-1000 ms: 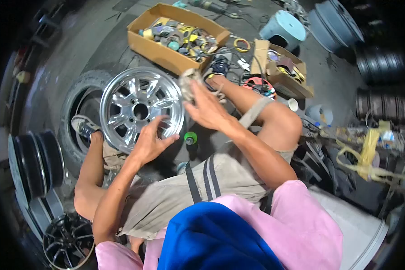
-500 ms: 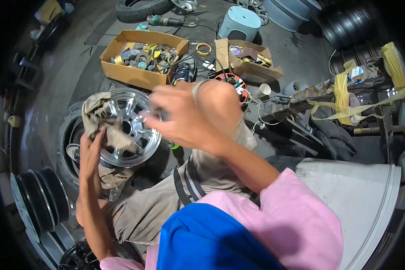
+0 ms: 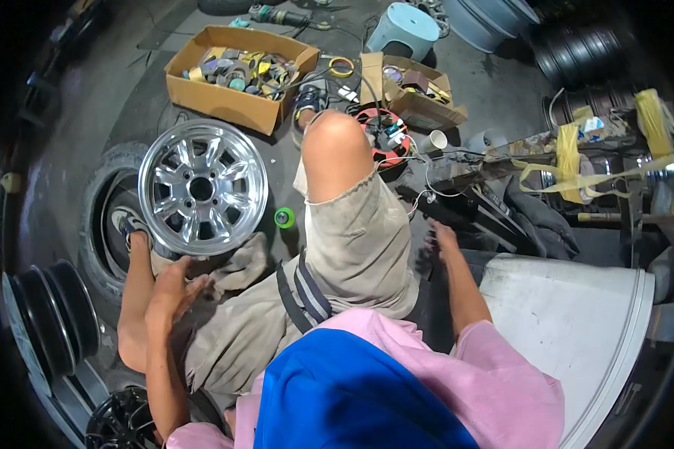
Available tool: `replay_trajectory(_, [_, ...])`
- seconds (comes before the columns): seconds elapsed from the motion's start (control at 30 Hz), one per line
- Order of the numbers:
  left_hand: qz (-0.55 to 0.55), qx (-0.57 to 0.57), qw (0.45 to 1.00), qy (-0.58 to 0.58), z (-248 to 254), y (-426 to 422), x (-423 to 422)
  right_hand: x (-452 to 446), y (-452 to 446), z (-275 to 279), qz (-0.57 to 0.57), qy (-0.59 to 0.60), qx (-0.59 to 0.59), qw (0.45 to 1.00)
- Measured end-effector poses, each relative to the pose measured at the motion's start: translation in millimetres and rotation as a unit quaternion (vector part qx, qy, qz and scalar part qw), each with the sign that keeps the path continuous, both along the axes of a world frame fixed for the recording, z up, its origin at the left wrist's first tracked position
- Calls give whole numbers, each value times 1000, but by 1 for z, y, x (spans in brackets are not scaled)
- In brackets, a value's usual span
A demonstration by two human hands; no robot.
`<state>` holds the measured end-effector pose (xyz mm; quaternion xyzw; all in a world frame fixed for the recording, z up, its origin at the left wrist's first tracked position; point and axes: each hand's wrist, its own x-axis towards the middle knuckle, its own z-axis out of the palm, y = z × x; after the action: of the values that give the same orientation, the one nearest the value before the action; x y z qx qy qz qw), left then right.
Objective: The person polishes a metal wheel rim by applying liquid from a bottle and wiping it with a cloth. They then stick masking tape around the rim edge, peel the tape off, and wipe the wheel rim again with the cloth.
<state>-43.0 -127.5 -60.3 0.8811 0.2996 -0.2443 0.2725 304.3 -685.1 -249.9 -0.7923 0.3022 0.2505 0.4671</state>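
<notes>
A shiny silver wheel rim, with several spokes and a dark centre hole, faces up in front of me, near my left foot. Just below its lower edge is my left hand, fingers apart and holding nothing. A crumpled beige rag lies beside that hand, partly under the rim's edge. Out to the right, beyond my knee, my right hand hangs low by a dark surface. Its fingertips are blurred and dark, so I cannot make out whether they hold anything.
Behind the rim stands a cardboard box of tools and abrasive pieces, with a smaller box to its right. A tyre lies at left. A green-topped bottle, red cable reel, paper cup and blue stool are around.
My left hand has let go of the rag and come down below the rim. My right hand has swung from over the rim to the far right. The rim now shows uncovered.
</notes>
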Motion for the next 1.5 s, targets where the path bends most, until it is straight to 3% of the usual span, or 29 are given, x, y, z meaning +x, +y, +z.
replay_trajectory(0.03, [20,-11,1000,-21,2,2,-1,14,-25,-16,-94,41,37,994])
replay_trajectory(0.1, [58,-33,996,-65,6,7,-4,59,-53,-34,-238,84,4,968])
replay_trajectory(0.17, [37,16,989,-139,29,4,4,104,-90,-71,-308,111,0,945])
replay_trajectory(0.2, [31,32,986,-160,33,3,6,118,-114,-95,-305,118,-5,945])
replay_trajectory(0.27, [80,69,991,-85,30,0,8,136,-151,-132,-113,105,-166,974])
replay_trajectory(0.3, [76,66,992,-81,34,-5,16,135,-146,-133,-116,110,-169,973])
replay_trajectory(0.37, [76,61,993,-72,27,-10,24,121,-119,-122,-283,109,-129,944])
replay_trajectory(0.47, [98,19,991,-94,-11,-1,15,123,-77,-81,-376,78,-41,923])
replay_trajectory(0.5, [113,-13,985,-132,-13,0,18,126,-79,-91,-378,84,-40,921])
replay_trajectory(0.7, [96,11,990,-98,-13,4,34,150,-72,-114,-430,30,-21,902])
replay_trajectory(0.87, [79,10,996,-43,-33,8,22,153,-64,-122,-424,19,-45,904])
replay_trajectory(1.17, [70,11,995,-73,-31,5,21,140,-77,-120,-382,-12,-70,921])
replay_trajectory(1.33, [81,19,991,-103,-28,2,15,99,-123,-166,-251,-84,-86,961])
replay_trajectory(1.37, [91,14,991,-96,-31,3,13,81,-73,-98,-261,-53,-198,943])
replay_trajectory(1.43, [99,7,991,-90,-31,2,14,64,-74,-86,-155,-140,-139,968])
replay_trajectory(1.5, [55,41,994,-86,-29,2,16,46,-66,-63,-130,-154,-111,973])
